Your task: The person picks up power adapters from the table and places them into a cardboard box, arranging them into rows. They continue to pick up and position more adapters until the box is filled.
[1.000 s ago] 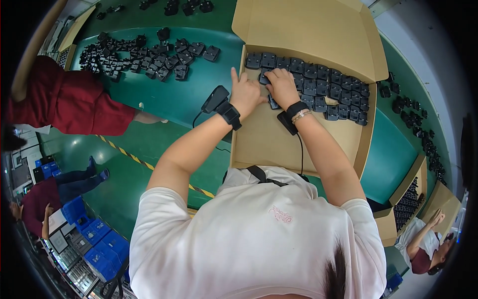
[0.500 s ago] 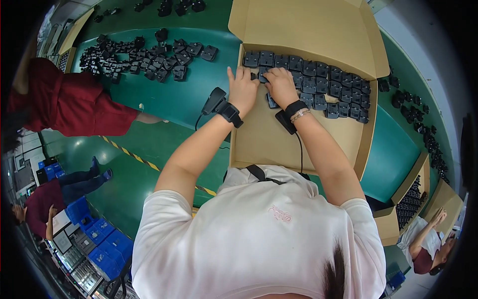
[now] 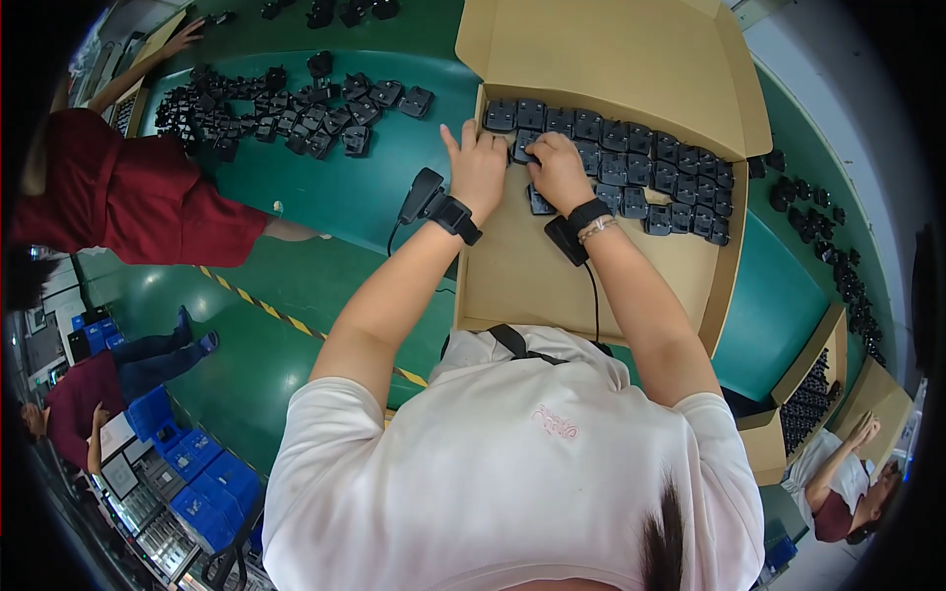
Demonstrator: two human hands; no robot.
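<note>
Inside tan cardboard box [image 3: 591,266]: both hands [image 3: 480,169] on black adapters [image 3: 631,163].

Both hands sit a little farther into the cardboard box [image 3: 601,59] than a second ago, now close against the far row of black plugs [image 3: 631,158]. The left hand [image 3: 478,167], which lay at the box's left wall, spreads its fingers [image 3: 451,138] over the far left end of that row. The right hand [image 3: 558,169] has closed in beside it, fingers curled on a plug. To the left, the person in red [image 3: 118,202] leans closer over the green worktop [image 3: 325,207].
</note>
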